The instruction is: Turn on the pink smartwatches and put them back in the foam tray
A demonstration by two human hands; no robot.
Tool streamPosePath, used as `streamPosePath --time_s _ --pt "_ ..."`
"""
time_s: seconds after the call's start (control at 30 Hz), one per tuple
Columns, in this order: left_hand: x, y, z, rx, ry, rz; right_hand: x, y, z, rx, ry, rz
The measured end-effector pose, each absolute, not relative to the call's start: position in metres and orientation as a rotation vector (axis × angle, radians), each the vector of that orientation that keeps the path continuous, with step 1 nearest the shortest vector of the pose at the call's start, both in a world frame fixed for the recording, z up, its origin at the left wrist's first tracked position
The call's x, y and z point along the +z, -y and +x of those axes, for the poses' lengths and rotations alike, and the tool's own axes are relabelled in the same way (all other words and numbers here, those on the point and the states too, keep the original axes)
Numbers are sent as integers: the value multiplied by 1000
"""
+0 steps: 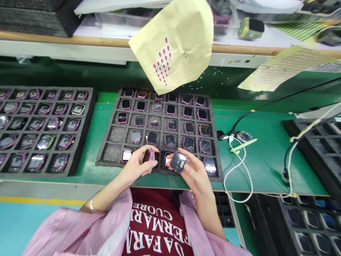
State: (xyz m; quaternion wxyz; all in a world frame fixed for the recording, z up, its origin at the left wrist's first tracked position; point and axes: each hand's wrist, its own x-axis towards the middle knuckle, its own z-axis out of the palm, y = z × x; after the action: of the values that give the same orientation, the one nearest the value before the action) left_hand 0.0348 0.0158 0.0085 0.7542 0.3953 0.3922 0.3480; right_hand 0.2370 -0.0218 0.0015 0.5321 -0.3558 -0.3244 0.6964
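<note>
Over the front edge of a grey foam tray (112, 149), both my hands are at work. My left hand (138, 161) pinches a purple smartwatch case (151, 155) between thumb and fingers, turned edge-on. In my right hand (195, 170) is a smartwatch (178, 161) with a dark, shiny face and a small pale label near its lower corner. Purple-framed watch cases fill most of the tray's compartments; two compartments at its left side hold nothing. Just left of my left hand, a watch (127, 155) with a bright white reflection lies in its compartment.
Another foam tray of watches (71, 160) stands at the left. A white cable (247, 170) loops over the green table at the right, near a light green pen-like tool (243, 145). Yellow sticker sheets (186, 46) hang from the shelf. More trays (290, 209) sit lower right.
</note>
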Motion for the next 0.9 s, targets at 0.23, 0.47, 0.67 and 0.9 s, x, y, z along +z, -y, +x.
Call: streamPosePath --time_s 0.23,0.47,0.67,0.9 --pt "10 -12 38 711 -839 942 1 25 237 1669 751 -869" --pt "4 -11 40 690 -835 1027 -2 26 235 1631 752 -933" --pt "4 -11 38 680 -811 996 0 27 235 1656 743 -968" --pt "3 -9 37 680 -801 1004 3 27 235 1678 775 -908"
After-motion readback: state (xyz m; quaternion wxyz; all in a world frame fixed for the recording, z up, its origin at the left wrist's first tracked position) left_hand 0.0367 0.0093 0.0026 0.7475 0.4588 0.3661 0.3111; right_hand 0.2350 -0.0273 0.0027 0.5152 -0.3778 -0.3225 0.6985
